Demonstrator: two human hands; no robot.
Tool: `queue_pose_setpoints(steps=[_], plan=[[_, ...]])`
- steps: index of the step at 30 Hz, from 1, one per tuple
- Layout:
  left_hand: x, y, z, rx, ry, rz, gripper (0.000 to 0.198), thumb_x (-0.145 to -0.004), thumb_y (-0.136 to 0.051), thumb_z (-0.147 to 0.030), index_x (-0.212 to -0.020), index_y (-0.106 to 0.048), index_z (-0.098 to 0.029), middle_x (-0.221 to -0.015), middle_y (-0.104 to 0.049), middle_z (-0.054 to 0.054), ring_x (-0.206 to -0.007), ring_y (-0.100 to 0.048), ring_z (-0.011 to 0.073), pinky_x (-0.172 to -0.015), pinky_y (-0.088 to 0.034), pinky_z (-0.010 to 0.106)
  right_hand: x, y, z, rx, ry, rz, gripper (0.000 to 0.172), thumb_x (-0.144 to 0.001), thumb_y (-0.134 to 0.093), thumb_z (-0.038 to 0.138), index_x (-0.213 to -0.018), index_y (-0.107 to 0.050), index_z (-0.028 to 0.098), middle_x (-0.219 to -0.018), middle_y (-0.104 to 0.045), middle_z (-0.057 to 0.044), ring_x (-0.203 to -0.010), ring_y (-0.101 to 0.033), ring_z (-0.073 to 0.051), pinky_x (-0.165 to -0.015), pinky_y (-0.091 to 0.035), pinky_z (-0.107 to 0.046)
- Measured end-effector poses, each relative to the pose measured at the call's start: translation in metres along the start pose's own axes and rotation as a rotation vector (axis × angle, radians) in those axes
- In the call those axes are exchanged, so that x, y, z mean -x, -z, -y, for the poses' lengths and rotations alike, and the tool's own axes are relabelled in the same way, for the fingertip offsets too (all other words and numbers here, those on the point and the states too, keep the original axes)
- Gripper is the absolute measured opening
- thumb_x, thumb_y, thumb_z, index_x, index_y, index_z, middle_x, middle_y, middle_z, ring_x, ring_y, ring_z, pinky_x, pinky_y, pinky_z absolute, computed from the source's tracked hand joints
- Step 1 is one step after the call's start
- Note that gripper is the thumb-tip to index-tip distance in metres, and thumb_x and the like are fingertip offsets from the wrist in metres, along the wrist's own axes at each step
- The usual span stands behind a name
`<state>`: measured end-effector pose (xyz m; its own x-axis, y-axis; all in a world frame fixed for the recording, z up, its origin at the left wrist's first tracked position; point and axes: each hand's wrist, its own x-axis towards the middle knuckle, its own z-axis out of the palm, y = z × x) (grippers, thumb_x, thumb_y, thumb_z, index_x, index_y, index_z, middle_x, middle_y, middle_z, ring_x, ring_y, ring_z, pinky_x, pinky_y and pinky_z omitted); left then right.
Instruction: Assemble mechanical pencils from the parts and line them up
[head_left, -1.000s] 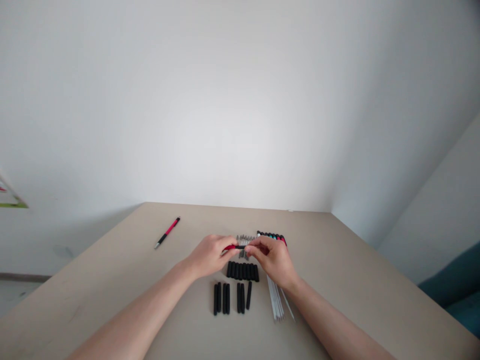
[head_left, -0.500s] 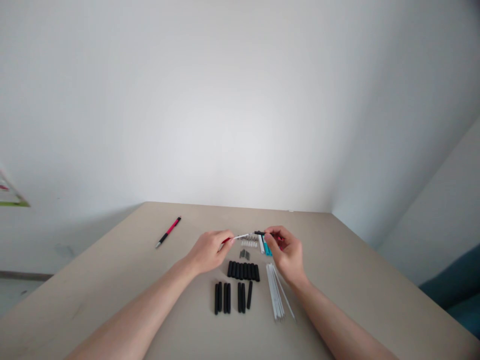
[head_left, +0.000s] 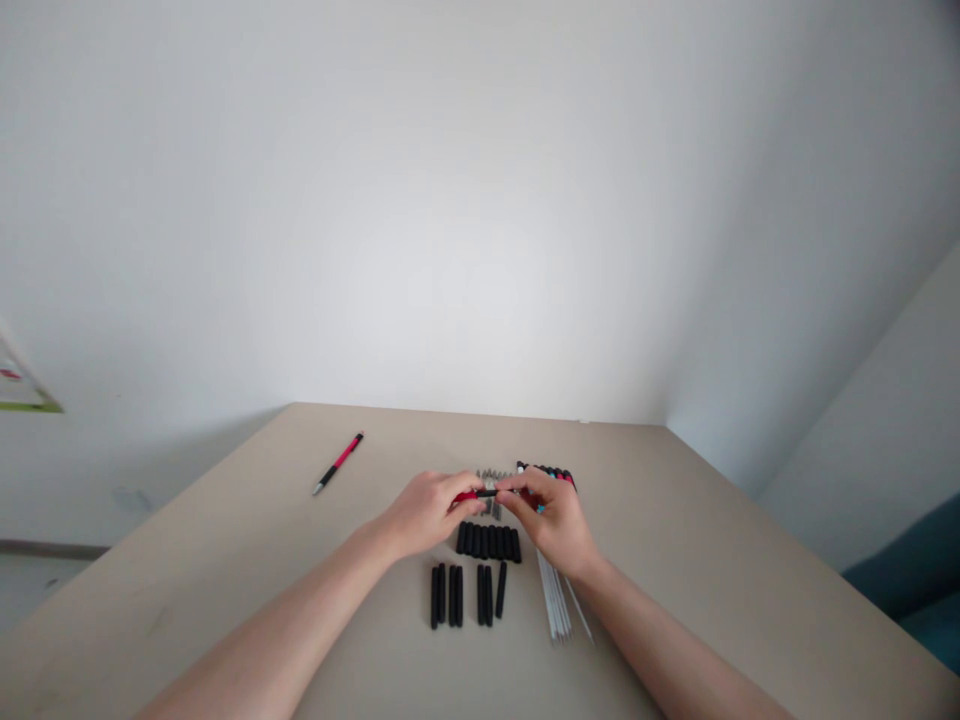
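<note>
Closer together than half a second ago, the left hand (head_left: 429, 514) and the right hand (head_left: 553, 518) almost meet above the table (head_left: 375, 650). The left hand grasps a red barrel (head_left: 466, 495); the right hand pinches a black part (head_left: 486, 493), in line with this barrel. Nearer to the person lie a row of black tubes (head_left: 488, 542) and, beyond the right wrist, white sticks (head_left: 553, 605). One red-and-black pen (head_left: 339, 463) rests well apart, at left.
</note>
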<state>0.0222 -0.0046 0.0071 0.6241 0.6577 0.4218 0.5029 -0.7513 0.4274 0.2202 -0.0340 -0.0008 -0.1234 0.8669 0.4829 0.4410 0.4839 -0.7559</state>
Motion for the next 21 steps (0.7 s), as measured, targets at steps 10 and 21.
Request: queue_pose_setpoints(steps=[10,21], plan=[[0.0004,0.0009,-0.0020,0.027,-0.021,-0.004,0.017,-0.090,-0.049,-0.032,-0.095,-0.061,-0.021,-0.080,-0.067,0.000,-0.067,-0.060,0.0109,-0.062,-0.043,0.019,-0.0027,-0.0003,0.0019,-0.087,-0.041,0.060,0.021,-0.082,-0.059,0.036,-0.079,-0.072,0.019,-0.071,-0.068,-0.003,-0.065,-0.061,-0.016,-0.060,-0.045,-0.025],[-0.0021,0.0062,-0.0056,-0.204,-0.110,0.031,0.025,-0.094,-0.038,-0.024,-0.084,-0.060,-0.018,-0.074,-0.064,0.002,-0.067,-0.059,0.0144,-0.062,-0.041,0.023,-0.0021,0.0038,0.0056,0.110,0.065,0.082,0.015,-0.084,-0.055,0.024,-0.086,-0.069,0.022,-0.068,-0.067,-0.001,-0.066,-0.060,-0.017,-0.061,-0.041,-0.025]])
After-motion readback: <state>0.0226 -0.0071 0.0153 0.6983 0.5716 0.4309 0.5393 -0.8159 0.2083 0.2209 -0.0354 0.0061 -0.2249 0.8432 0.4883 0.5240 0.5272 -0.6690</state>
